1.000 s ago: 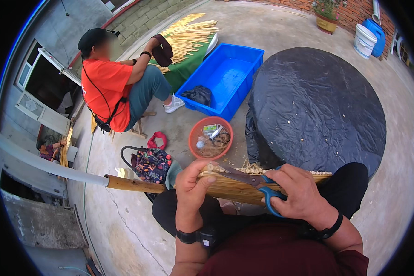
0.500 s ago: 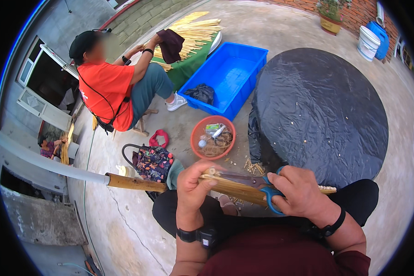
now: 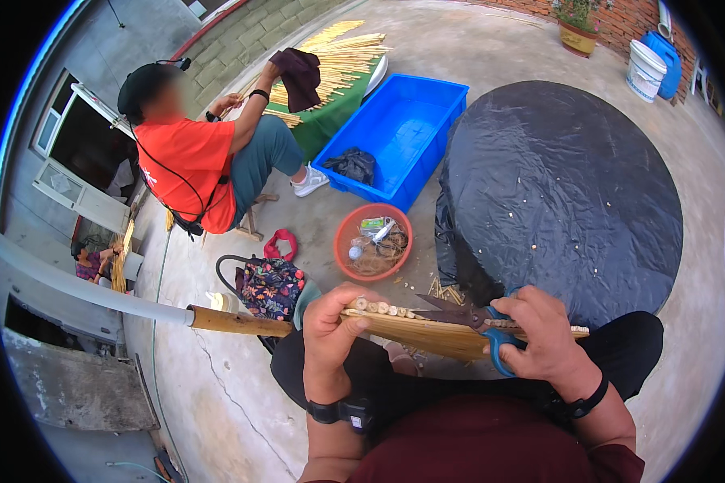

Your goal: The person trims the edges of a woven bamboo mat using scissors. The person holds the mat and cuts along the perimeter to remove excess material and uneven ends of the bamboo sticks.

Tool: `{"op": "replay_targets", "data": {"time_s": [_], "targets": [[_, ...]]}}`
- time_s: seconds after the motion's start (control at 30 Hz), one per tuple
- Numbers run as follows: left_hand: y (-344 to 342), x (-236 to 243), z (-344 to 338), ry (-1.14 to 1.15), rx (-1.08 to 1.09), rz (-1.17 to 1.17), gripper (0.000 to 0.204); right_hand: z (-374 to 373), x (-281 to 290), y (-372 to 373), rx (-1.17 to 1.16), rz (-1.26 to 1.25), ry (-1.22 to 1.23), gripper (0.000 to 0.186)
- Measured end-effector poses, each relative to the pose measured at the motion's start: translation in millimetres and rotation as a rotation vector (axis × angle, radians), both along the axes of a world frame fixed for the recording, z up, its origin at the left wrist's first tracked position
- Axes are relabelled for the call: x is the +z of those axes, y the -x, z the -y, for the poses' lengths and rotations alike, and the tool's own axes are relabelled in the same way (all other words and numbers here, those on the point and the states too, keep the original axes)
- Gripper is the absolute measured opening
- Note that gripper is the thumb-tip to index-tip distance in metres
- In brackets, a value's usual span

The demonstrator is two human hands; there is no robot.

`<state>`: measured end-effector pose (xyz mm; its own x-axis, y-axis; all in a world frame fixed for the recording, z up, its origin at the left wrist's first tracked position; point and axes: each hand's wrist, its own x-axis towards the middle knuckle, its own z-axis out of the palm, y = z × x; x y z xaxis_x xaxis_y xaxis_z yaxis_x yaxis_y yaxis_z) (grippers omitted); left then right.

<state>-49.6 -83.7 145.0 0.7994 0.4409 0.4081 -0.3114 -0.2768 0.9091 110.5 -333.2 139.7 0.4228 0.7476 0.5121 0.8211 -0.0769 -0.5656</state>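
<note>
A row of pale straw stalks (image 3: 411,330) bound in a flat band lies across my lap, cut ends showing along its upper edge. My left hand (image 3: 330,334) is closed on the left end of the band, thumb near the round stalk ends. My right hand (image 3: 540,338) grips blue-handled scissors (image 3: 475,318), whose blades lie parted along the band's top edge, just right of my left fingers. Beyond them, small straw offcuts (image 3: 445,290) are scattered on the concrete.
A black plastic-covered round surface (image 3: 564,193), blue tub (image 3: 403,121), orange basin (image 3: 362,266) and floral bag (image 3: 270,286) lie ahead. A co-worker (image 3: 185,169) in orange sits by straw on green cloth (image 3: 334,121); another person (image 3: 89,266) is farther left. A pole (image 3: 234,322) crosses low left.
The scissors and my right hand have shifted rightward, and the blades have parted. More cut stalk ends show by my left fingers. The co-worker has leaned slightly left with the dark cloth.
</note>
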Motion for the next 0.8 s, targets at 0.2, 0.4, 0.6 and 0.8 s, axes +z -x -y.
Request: {"op": "replay_targets", "data": {"time_s": [0.2, 0.4, 0.6, 0.8], "targets": [[-5.2, 3.5, 1.5, -0.08, -0.106, 0.018, 0.03, -20.0, 18.9, 1.7, 0.091, -0.007, -0.017, 0.041], [-6.1, 5.4, 5.2, -0.088, -0.085, -0.018, 0.032, -19.4, 16.0, -0.5, 0.123, 0.046, 0.004, 0.041], [-15.8, 9.3, 13.0, 0.006, -0.089, 0.046, 0.033, -10.2, 13.1, 0.8, 0.003, -0.133, -0.044, 0.047], [-25.4, 12.1, 10.6, -0.171, -0.021, -0.017, 0.032, -25.0, 6.9, 3.0, -0.02, -0.298, 0.048, 0.051]]}}
